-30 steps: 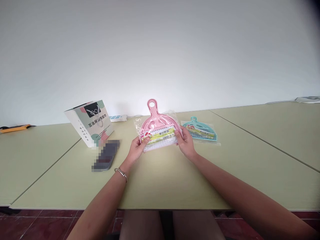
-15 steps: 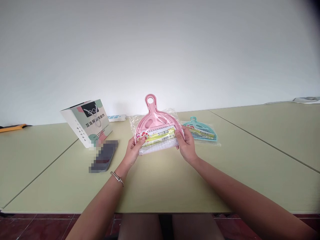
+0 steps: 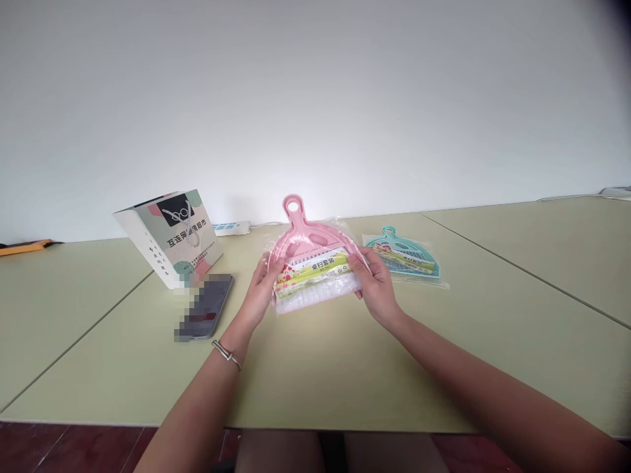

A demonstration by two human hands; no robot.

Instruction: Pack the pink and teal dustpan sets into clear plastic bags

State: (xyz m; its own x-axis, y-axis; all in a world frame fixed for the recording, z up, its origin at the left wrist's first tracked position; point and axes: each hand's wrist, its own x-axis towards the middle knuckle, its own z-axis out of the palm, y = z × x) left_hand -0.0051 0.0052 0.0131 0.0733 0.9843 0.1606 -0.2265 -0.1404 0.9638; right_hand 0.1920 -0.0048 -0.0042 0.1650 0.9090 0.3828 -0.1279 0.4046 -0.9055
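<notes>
A pink dustpan and brush set in clear plastic wrap is held up over the table, its ringed handle pointing away from me. My left hand grips its left edge, thumb on the front. On the opposite edge my right hand is closed the same way, thumb beside the printed yellow-green label. Fingers of both hands are partly hidden behind the set. Just beyond my right hand, a turquoise dustpan and brush set, also wrapped, lies flat on the table.
A paper gift bag with rope handles stands at the left, tilted. In front of it lies a dark phone, partly pixelated. A white and blue packet rests by the wall. An orange and black object sits at the far left table edge.
The pink set has tipped slightly and come a little lower and nearer, both hands still on it. The view has shifted a little.
</notes>
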